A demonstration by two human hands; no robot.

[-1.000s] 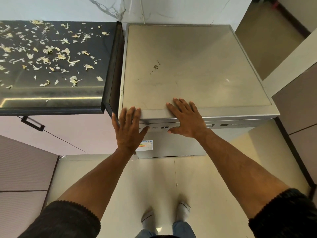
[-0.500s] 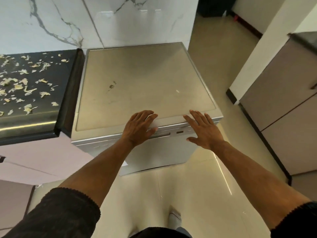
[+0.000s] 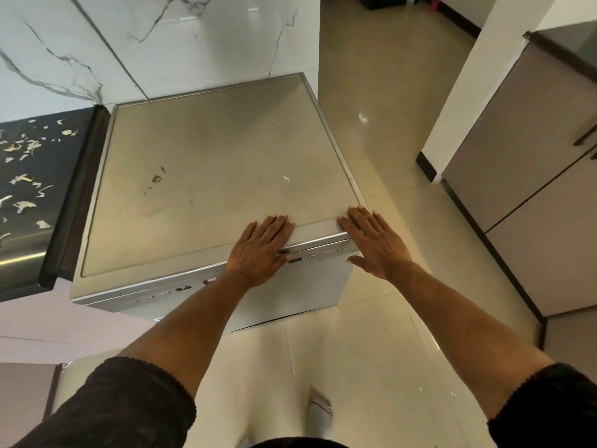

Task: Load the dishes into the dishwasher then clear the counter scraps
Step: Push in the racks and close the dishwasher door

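A silver dishwasher (image 3: 206,189) stands below me with its door closed and its flat top bare apart from a few small marks. My left hand (image 3: 258,250) lies flat over the front top edge, fingers spread across the control strip. My right hand (image 3: 374,244) rests flat on the front right corner of the same edge. Neither hand holds anything. Pale vegetable scraps (image 3: 22,179) are scattered over the dark counter (image 3: 35,234) at the left. No dishes are in sight.
A white marble wall (image 3: 161,43) rises behind the dishwasher. Beige tiled floor (image 3: 387,124) runs to the right and toward me. Brown cabinets (image 3: 533,189) stand at the right beside a white pillar. Pink cabinet fronts (image 3: 48,328) sit under the counter.
Both hands have slid to the right along the dishwasher's front edge, the right one reaching the corner. My view has swung right, so most of the scrap-covered counter has left the picture.
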